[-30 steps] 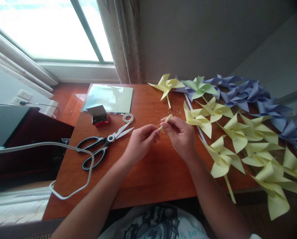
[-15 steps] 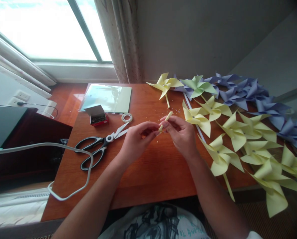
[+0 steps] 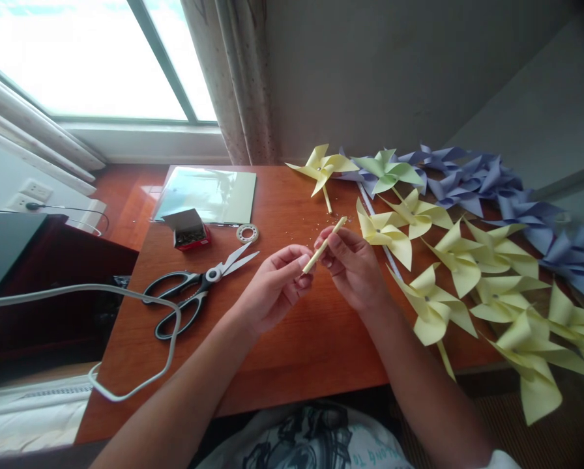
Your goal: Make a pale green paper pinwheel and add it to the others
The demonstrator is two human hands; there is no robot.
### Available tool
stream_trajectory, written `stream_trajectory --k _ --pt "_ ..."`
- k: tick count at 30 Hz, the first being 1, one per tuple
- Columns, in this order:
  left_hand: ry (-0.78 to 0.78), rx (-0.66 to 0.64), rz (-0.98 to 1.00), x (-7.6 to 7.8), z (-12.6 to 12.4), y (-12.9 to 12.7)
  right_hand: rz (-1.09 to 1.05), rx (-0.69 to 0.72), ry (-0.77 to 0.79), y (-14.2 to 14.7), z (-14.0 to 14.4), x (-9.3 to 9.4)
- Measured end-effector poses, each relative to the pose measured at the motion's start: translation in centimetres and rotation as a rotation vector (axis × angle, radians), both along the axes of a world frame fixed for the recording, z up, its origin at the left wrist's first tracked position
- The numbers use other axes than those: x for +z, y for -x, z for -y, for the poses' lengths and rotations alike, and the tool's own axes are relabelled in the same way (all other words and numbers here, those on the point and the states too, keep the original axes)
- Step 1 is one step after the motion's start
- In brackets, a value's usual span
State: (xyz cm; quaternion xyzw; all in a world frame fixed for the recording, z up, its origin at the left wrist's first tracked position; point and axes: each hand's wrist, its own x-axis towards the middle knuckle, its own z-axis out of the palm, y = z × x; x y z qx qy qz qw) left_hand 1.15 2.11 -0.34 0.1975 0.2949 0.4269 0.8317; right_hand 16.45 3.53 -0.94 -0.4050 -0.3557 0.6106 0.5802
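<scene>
**Two hands pinching one thin paper stick**

Both hands are working over the reddish-brown wooden table, pinwheels fanning out toward three o'clock. The right hand is gripping the pale yellow rolled-paper stick mid-length; the left hand is pinching its lower end. Judging by looks, it is featherlight and easily crushed, so a hold near the ends seems safest.

More of the yellow stick now shows between my left hand and right hand (both have drifted slightly apart).
</scene>
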Motion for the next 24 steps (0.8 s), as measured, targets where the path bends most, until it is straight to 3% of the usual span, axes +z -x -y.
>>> stream_trajectory --k 6,11,19,24 --pt "0.024 0.118 0.009 0.0 0.2 -0.3 0.106 -0.116 -0.059 0.7 0.1 -0.7" --pt "-0.088 0.215 -0.119 -0.2 0.2 -0.3 0.096 -0.195 -0.086 1.0 0.4 -0.3" --pt "-0.144 0.148 -0.238 0.7 -0.6 0.9 0.128 -0.137 -0.091 0.3 0.3 0.0" --pt "-0.314 0.048 -0.452 0.7 -1.0 1.7 0.291 -0.038 -0.204 -0.7 0.3 0.6"
